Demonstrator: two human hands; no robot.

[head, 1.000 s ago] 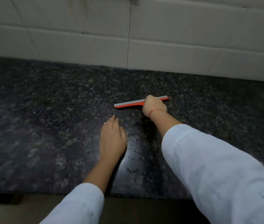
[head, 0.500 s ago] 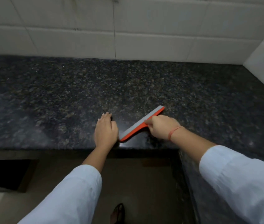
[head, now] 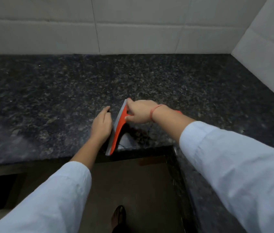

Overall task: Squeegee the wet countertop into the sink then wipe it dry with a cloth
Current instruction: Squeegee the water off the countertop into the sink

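Note:
An orange squeegee [head: 118, 130] with a grey blade lies on the dark speckled granite countertop [head: 49, 101], running almost front to back, its near end over the counter's front edge. My right hand [head: 140, 113] grips its far end and handle. Just left of the blade, my left hand [head: 101, 125] rests flat on the counter, fingers together, holding nothing. A wet, shiny patch [head: 128, 140] sits right of the blade near the edge. No sink or cloth is in view.
White tiled wall [head: 133, 31] runs along the back and a side wall [head: 267, 52] closes the right. The counter turns an inner corner and continues toward me on the right [head: 205, 190]. Below lies brown floor, with my sandalled foot [head: 118, 216].
The squeegee has been pulled from mid-counter toward the front edge and swung from crosswise to nearly front-to-back. My left hand stayed flat beside it. The view has tilted downward.

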